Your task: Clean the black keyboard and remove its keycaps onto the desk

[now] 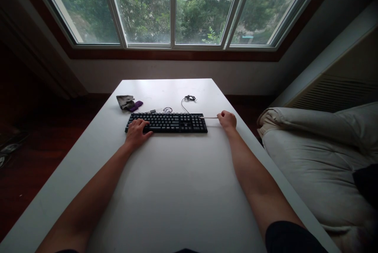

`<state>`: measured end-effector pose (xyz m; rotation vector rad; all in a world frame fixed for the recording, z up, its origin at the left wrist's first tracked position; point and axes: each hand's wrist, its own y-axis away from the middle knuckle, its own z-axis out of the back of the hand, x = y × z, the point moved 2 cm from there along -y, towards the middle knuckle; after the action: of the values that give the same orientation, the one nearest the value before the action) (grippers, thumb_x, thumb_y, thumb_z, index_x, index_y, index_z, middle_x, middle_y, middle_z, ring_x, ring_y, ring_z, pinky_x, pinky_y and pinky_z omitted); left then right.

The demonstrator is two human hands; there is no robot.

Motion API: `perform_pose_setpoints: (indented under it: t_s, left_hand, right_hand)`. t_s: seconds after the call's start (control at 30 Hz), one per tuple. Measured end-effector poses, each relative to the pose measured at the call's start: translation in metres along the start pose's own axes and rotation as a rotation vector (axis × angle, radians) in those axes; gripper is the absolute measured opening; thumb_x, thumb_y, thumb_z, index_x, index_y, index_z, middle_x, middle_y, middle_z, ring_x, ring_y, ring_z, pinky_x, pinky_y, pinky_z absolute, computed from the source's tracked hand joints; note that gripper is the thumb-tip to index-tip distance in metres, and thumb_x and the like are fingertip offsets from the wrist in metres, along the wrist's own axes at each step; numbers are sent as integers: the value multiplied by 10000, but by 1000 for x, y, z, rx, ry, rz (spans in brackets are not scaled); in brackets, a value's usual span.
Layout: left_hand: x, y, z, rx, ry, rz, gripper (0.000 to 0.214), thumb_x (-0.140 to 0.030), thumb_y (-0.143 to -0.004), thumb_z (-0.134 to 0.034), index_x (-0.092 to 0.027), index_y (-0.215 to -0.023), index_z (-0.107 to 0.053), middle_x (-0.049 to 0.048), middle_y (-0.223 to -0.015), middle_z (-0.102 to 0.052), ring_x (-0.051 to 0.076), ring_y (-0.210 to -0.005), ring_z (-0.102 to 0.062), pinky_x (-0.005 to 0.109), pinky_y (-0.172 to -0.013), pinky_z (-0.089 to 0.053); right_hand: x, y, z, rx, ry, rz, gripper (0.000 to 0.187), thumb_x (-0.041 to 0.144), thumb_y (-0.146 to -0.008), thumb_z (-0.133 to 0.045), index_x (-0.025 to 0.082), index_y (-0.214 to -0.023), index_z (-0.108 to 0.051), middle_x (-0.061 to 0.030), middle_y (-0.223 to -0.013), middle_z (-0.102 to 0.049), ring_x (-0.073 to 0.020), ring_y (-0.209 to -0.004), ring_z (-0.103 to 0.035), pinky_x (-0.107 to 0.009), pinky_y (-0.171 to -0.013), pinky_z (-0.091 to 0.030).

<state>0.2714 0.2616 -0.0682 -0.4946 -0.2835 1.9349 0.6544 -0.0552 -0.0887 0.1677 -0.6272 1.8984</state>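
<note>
A black keyboard point(165, 123) lies across the white table, its keys facing up. My left hand point(137, 130) rests over its left end, fingers spread on the keys and thumb along the front edge. Beyond the keyboard's right end, my right hand point(227, 119) is closed in a fist around a thin, light-coloured stick point(211, 118). The stick points left, and its far tip is at the upper right keys of the number pad. Whether that tip carries bristles is too small to tell.
Behind the keyboard lie its coiled black cable point(189, 98), a small dark piece with thin wires point(152, 111), and a crumpled grey cloth point(125, 101) beside a purple one point(136, 106). The white table point(177, 190) ends before the window wall. A pale sofa point(295, 158) stands right.
</note>
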Motion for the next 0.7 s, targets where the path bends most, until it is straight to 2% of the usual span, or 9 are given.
perform_pose_setpoints:
  t_s: [0.1,0.27,0.33,0.57,0.7]
  left_hand:
    - [1,0,-1,-5,3,0,386,-429,-803,-672,-272,-1153,-627,87,-1151,-580,322,-1131,-490,485,-1017,-364]
    - [1,-1,-2,-9,0,-7,387,-432,-802,-674,-270,-1150,-626,89,-1145,-577,322,-1121,-490,487,-1011,-366]
    - [0,-1,-2,-8,-1,-8,387,-435,-804,-672,-268,-1150,-625,90,-1147,-577,323,-1120,-490,488,-1012,-365]
    - [0,0,1,1,5,3,387,-423,-805,-669,-272,-1159,-623,88,-1160,-578,325,-1131,-490,490,-1020,-361]
    - [1,-1,0,0,9,3,382,-422,-807,-669,-269,-1154,-626,90,-1157,-579,325,-1129,-489,489,-1020,-362]
  right_hand:
    - [4,4,2,-44,14,31,245,348,-856,-524,197,-759,-691,-111,-780,-675,-232,-756,-531,-315,-638,-334]
    - [36,17,-4,-36,-27,156,262,349,-889,-500,204,-757,-675,-100,-773,-675,-227,-749,-522,-314,-629,-330]
    - [40,18,-5,-39,-28,161,261,342,-889,-498,202,-761,-678,-101,-773,-675,-225,-744,-521,-313,-628,-333]
    - [7,6,-1,-19,25,10,255,358,-857,-517,199,-763,-693,-98,-758,-661,-211,-694,-512,-310,-619,-325]
    - [8,10,1,-10,35,13,260,363,-862,-521,195,-779,-701,-101,-762,-659,-213,-711,-519,-306,-620,-322]
